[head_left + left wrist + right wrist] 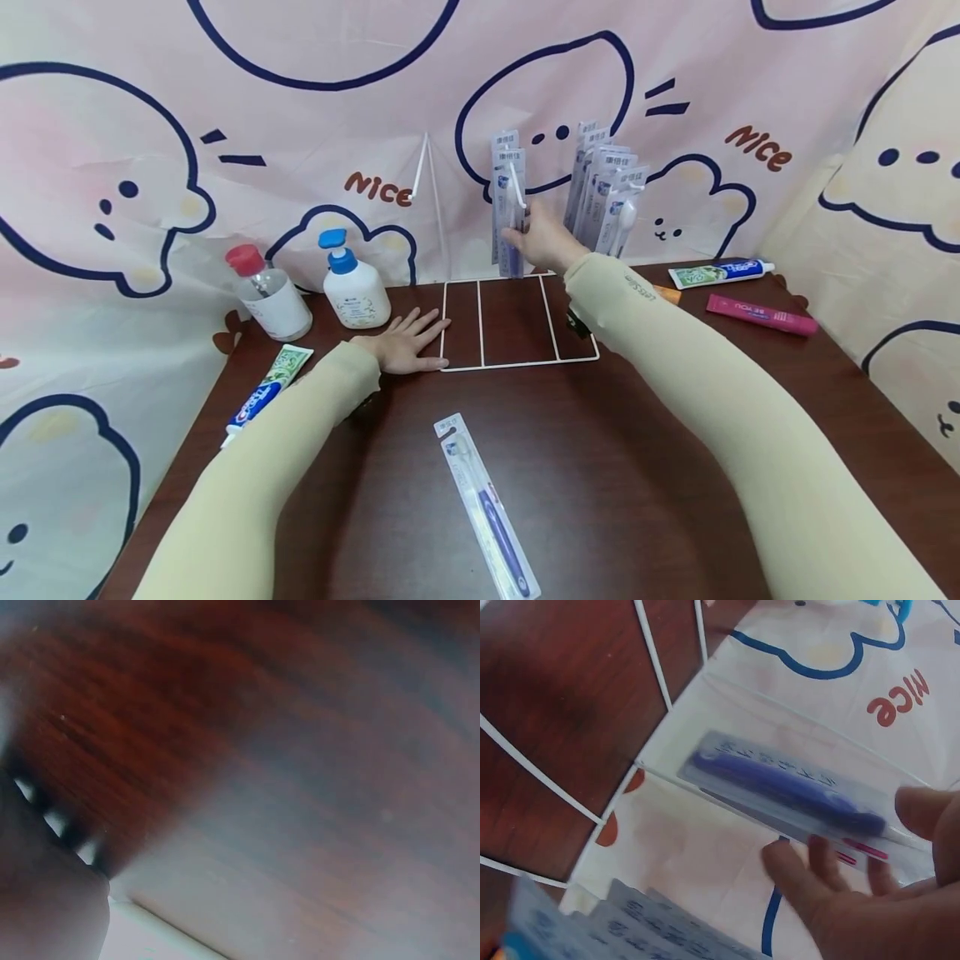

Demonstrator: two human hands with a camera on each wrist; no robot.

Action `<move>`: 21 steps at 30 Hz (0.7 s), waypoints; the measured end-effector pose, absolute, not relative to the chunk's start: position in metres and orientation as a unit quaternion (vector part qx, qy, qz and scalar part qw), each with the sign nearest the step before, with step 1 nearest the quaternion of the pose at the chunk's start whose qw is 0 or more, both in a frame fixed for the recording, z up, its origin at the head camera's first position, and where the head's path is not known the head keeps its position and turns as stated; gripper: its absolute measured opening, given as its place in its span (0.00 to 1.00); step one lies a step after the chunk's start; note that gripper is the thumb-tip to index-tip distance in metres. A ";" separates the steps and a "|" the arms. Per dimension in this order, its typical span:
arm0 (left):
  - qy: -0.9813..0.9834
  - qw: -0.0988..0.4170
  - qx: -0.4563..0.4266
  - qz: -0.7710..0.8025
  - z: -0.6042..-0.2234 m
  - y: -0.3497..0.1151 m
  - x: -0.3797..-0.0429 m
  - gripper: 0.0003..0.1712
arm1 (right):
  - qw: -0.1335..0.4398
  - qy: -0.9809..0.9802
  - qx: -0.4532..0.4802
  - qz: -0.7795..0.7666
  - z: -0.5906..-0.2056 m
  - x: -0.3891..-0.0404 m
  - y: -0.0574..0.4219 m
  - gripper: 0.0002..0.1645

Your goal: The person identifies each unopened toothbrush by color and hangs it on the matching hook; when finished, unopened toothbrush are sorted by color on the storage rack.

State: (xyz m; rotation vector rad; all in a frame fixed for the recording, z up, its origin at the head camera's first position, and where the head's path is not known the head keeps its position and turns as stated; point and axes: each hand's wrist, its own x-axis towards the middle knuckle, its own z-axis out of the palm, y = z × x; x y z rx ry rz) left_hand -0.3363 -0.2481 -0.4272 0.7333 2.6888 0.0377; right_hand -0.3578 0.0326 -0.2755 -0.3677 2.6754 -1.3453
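In the head view, my right hand is at the packaged toothbrushes hanging from the middle hook of a white wire rack. The right wrist view shows my right hand's thumb and fingers on either side of a clear pack with a purple-handled toothbrush. My left hand lies flat on the table with fingers spread, its fingertips and thumb at the left side of the rack's wire base. Another packaged toothbrush lies on the table nearer me. The left wrist view is mostly blurred tabletop.
More packaged toothbrushes hang on the right hook. A pump bottle, a red-capped bottle and a toothpaste tube are at left. At right lie another toothpaste tube and a pink tube. A patterned cloth stands behind.
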 end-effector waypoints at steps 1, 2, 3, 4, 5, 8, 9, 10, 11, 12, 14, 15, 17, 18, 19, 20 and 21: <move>0.950 0.179 0.256 0.011 -0.428 -0.248 -0.337 0.52 | 0.063 0.892 -0.113 -0.433 -0.278 -0.353 0.034 0.34; 0.951 0.180 0.253 0.010 -0.428 -0.248 -0.338 0.52 | 0.064 0.903 -0.107 -0.412 -0.281 -0.348 0.035 0.35; 0.951 0.181 0.250 0.009 -0.428 -0.248 -0.338 0.52 | 0.065 0.913 -0.101 -0.389 -0.284 -0.340 0.036 0.36; 0.951 0.181 0.249 0.010 -0.428 -0.248 -0.338 0.52 | 0.070 0.922 -0.099 -0.367 -0.287 -0.332 0.036 0.38; 0.952 0.181 0.246 0.009 -0.428 -0.249 -0.338 0.52 | 0.076 0.934 -0.103 -0.333 -0.291 -0.322 0.036 0.38; 0.953 0.177 0.244 0.012 -0.428 -0.249 -0.339 0.52 | 0.085 0.959 -0.150 -0.224 -0.305 -0.285 0.026 0.34; 0.953 0.176 0.246 0.011 -0.428 -0.249 -0.339 0.52 | 0.089 0.962 -0.170 -0.194 -0.312 -0.271 0.020 0.33; 0.953 0.174 0.249 0.011 -0.428 -0.249 -0.339 0.52 | 0.095 0.964 -0.191 -0.160 -0.319 -0.256 0.014 0.31; 0.953 0.173 0.248 0.010 -0.428 -0.249 -0.339 0.52 | 0.099 0.964 -0.212 -0.123 -0.326 -0.240 0.008 0.30; 0.953 0.171 0.249 0.008 -0.429 -0.249 -0.338 0.52 | 0.106 0.963 -0.230 -0.095 -0.333 -0.224 0.001 0.28; 0.953 0.168 0.252 0.007 -0.429 -0.250 -0.337 0.52 | 0.117 0.958 -0.256 -0.059 -0.347 -0.191 -0.010 0.29; 0.953 0.166 0.254 0.007 -0.428 -0.250 -0.336 0.52 | 0.117 0.954 -0.271 -0.047 -0.354 -0.177 -0.015 0.31; 0.953 0.164 0.254 0.009 -0.428 -0.249 -0.334 0.52 | 0.107 0.950 -0.291 -0.033 -0.363 -0.153 -0.020 0.36; 0.953 0.163 0.254 0.009 -0.428 -0.249 -0.334 0.52 | 0.093 0.949 -0.300 -0.030 -0.367 -0.144 -0.021 0.41; 0.953 0.161 0.256 0.013 -0.427 -0.249 -0.333 0.52 | 0.077 0.948 -0.306 -0.027 -0.371 -0.137 -0.021 0.46; 0.953 0.160 0.258 0.014 -0.427 -0.248 -0.332 0.52 | 0.063 0.948 -0.312 -0.024 -0.375 -0.132 -0.020 0.49; 0.953 0.158 0.258 0.014 -0.427 -0.248 -0.332 0.52 | 0.055 0.948 -0.314 -0.019 -0.379 -0.128 -0.019 0.53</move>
